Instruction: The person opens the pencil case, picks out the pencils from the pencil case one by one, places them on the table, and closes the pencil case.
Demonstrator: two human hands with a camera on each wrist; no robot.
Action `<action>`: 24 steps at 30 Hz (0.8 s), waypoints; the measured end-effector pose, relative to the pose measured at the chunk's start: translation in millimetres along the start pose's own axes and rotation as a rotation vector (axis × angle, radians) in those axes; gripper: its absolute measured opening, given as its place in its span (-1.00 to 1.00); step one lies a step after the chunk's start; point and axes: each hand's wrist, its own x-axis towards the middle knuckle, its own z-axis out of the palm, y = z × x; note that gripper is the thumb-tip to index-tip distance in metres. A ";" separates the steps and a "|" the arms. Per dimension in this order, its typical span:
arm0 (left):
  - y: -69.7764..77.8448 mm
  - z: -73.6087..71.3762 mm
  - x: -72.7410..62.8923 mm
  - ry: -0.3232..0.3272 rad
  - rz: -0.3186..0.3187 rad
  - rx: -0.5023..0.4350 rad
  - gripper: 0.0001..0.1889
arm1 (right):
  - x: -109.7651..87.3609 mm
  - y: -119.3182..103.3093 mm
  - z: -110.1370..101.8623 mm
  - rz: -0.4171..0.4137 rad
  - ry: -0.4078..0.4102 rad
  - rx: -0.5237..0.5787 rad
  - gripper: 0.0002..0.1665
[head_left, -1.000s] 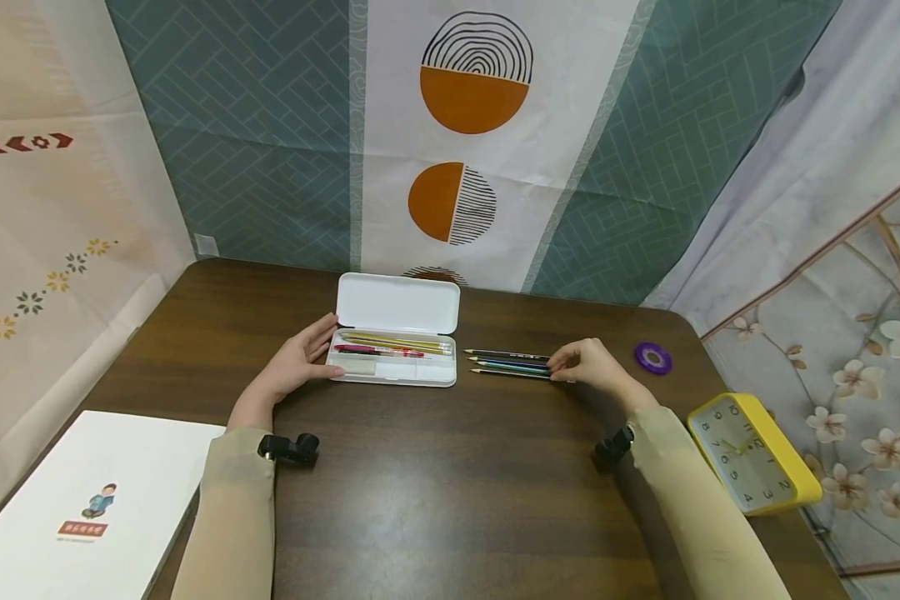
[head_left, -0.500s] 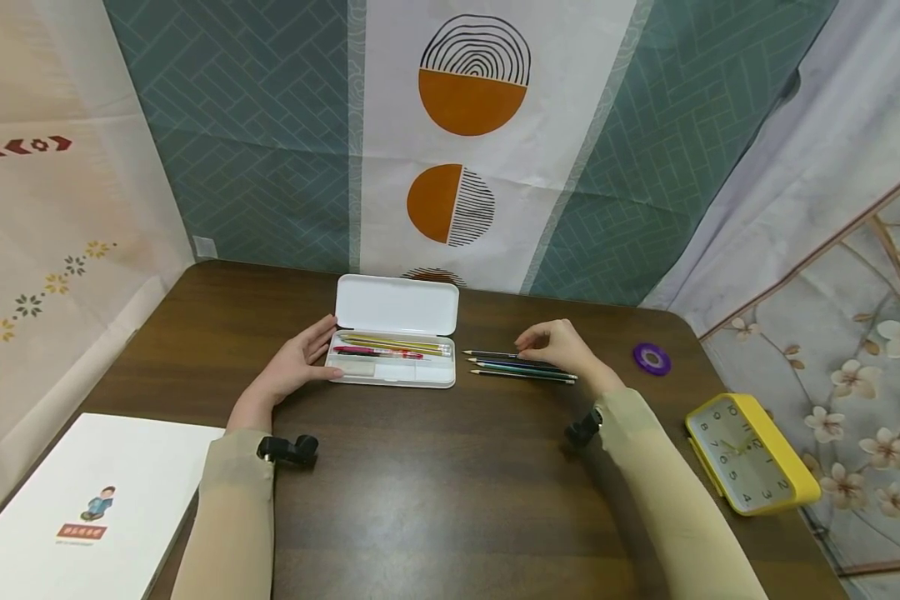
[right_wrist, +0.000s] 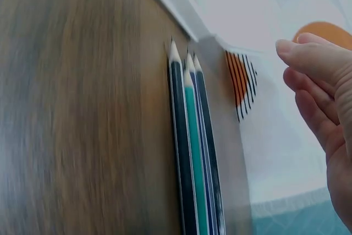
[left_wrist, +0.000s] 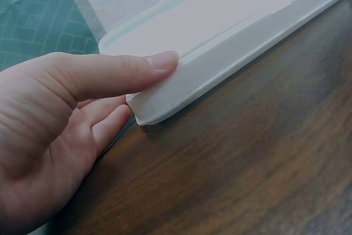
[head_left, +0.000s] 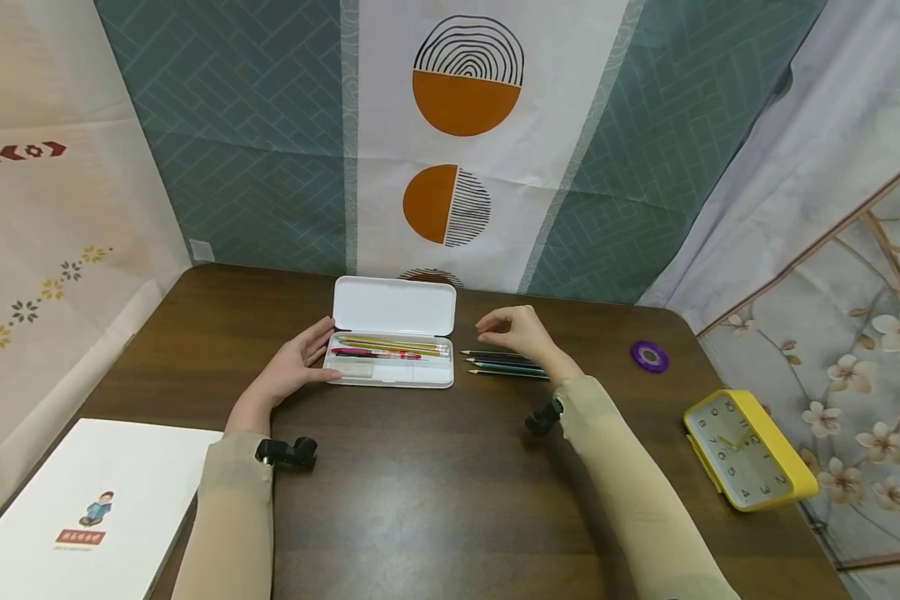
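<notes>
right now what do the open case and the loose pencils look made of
Case: smooth white walls, rounded corners; likely plastic, painted metal possible. Pencils: probably wood under dark and teal paint, since the sharpened cones show pale and bare.

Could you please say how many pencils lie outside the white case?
4, right of the white case. In the right wrist view, left to right: dark pencil, green pencil, blue pencil, second dark pencil. More could hide beneath.

- Hands: two, one left hand [head_left: 296,360] and one right hand [head_left: 523,332].
- Counter [head_left: 405,500]: one.
- Pencils lying on it: four dark and green pencils [right_wrist: 195,152].
- White pencil case [head_left: 394,307]: one.
- Yellow pencils [head_left: 393,343] inside: more than one, too small for exact counting.
- Clock [head_left: 742,454]: one.
- Purple roll [head_left: 635,356]: one.
- Wrist cameras [head_left: 287,452]: two.
</notes>
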 end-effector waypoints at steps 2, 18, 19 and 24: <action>-0.8 0.0 -0.1 0.000 0.004 -0.003 0.08 | 3.5 -3.0 5.5 -0.006 -0.002 -0.004 -0.75; -1.0 0.2 -0.4 0.004 0.008 -0.016 0.08 | 22.8 -25.9 48.4 0.022 -0.053 -0.053 -0.80; -0.9 0.2 -0.3 0.004 0.008 -0.015 0.08 | 23.9 -26.9 49.9 0.025 -0.062 -0.060 -0.80; -1.4 0.2 0.7 0.009 0.000 0.006 0.08 | 28.2 -30.3 54.5 0.022 -0.105 -0.080 -0.79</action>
